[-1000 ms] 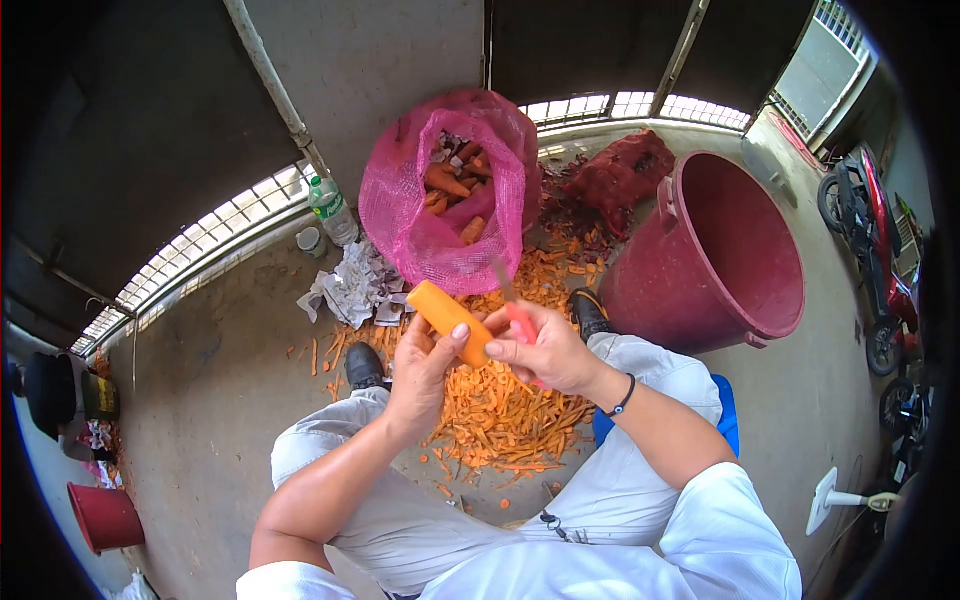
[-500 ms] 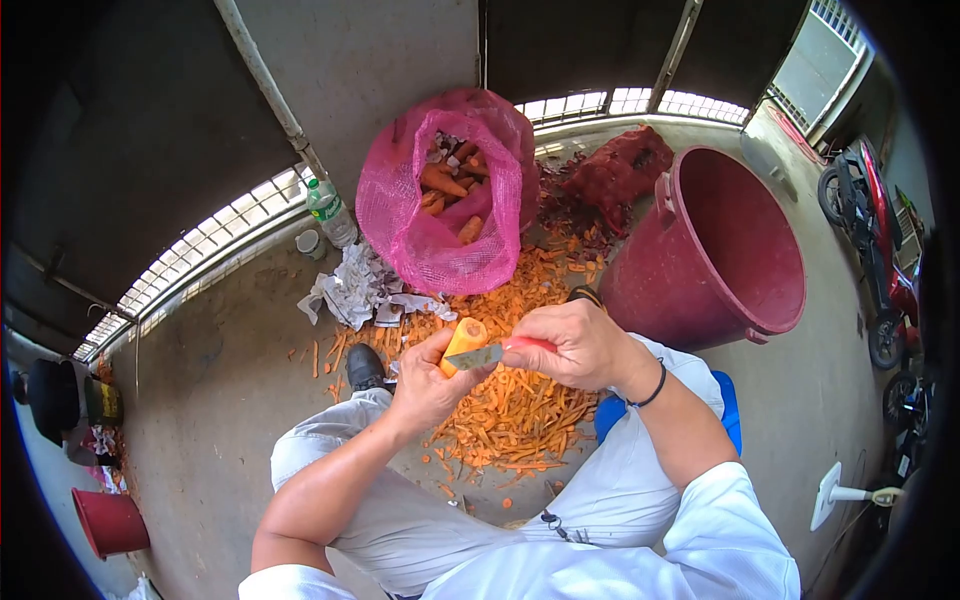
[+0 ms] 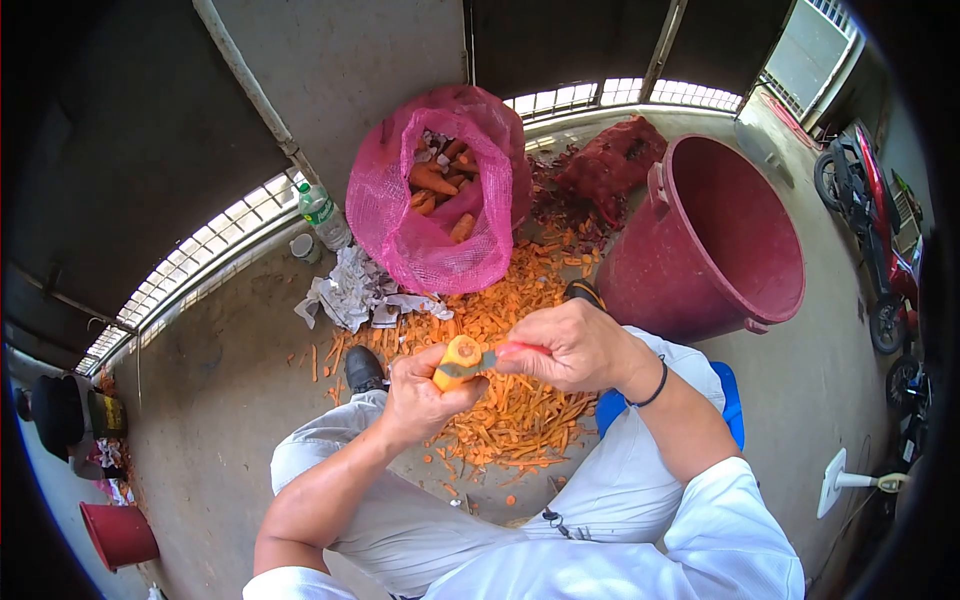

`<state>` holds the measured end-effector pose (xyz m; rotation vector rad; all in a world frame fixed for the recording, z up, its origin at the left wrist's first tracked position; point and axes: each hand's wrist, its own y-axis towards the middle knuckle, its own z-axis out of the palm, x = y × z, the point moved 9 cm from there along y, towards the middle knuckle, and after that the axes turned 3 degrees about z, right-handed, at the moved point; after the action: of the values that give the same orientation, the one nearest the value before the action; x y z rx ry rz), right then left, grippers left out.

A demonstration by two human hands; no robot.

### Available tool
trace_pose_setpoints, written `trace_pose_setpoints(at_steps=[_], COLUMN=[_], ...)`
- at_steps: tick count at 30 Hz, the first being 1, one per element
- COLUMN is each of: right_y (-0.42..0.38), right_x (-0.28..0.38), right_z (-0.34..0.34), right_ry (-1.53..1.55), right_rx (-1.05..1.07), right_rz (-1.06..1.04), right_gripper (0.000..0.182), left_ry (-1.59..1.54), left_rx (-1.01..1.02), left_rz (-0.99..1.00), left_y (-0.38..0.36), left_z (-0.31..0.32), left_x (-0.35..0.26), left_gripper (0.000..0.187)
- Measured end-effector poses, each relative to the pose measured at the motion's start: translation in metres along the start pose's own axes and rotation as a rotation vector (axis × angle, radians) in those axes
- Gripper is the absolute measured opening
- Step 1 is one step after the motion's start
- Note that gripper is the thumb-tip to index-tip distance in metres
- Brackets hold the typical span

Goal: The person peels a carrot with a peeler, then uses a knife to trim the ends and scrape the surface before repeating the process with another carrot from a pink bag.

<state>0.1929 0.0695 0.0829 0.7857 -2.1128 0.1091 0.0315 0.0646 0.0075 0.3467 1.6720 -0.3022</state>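
My left hand (image 3: 425, 392) is wrapped round a peeled orange carrot (image 3: 462, 356), its cut end pointing up and away. Closed on the red handle of a knife (image 3: 522, 348), my right hand (image 3: 568, 345) is just to the right. The knife's grey blade lies across the carrot's side, near my left fingers. Below and beyond both hands, a heap of orange peelings (image 3: 520, 425) covers the floor. Unpeeled-looking carrots (image 3: 432, 180) lie inside an open pink mesh bag (image 3: 455, 265) in front of me.
A large dark red bin (image 3: 655, 265) stands at the right, beside a red mesh sack (image 3: 612, 165). Crumpled paper (image 3: 350, 290), a plastic bottle (image 3: 322, 212) and a cup (image 3: 305, 247) are left of the pink bag. Motorcycles (image 3: 870, 220) stand far right.
The knife blade has shifted slightly down and right against the carrot, and the carrot is tilted a little differently in my left hand. The whole view has moved slightly.
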Motion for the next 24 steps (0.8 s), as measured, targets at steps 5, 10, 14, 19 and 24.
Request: trace_pose_setpoints(at_steps=[5,10,14,19,24], right_y=[0.001,0.001,-0.007,0.001,0.0], right_x=[-0.01,-0.057,-0.083,-0.067,-0.03], right_z=[0.002,-0.011,-0.022,-0.022,-0.018], right_ry=[0.035,-0.036,0.049,0.211,0.084], right_rx=[0.03,-0.029,-0.115,-0.187,-0.192], right_rz=[0.017,0.195,0.348,0.239,-0.004], right_gripper=[0.029,0.03,0.039,0.042,0.032], left_ry=[0.049,0.179,-0.087,0.049,0.092], left_rx=[0.002,0.076,-0.003,-0.036,-0.083], left_rz=[-0.04,0.256,-0.066,0.089,0.259], left_y=[-0.003,-0.016,-0.009,-0.004,-0.001], left_z=[-0.004,0.007,-0.005,-0.013,-0.013], left_x=[0.012,-0.032,0.0,0.004,-0.003], left_gripper=[0.021,0.015,0.02,0.022,0.032])
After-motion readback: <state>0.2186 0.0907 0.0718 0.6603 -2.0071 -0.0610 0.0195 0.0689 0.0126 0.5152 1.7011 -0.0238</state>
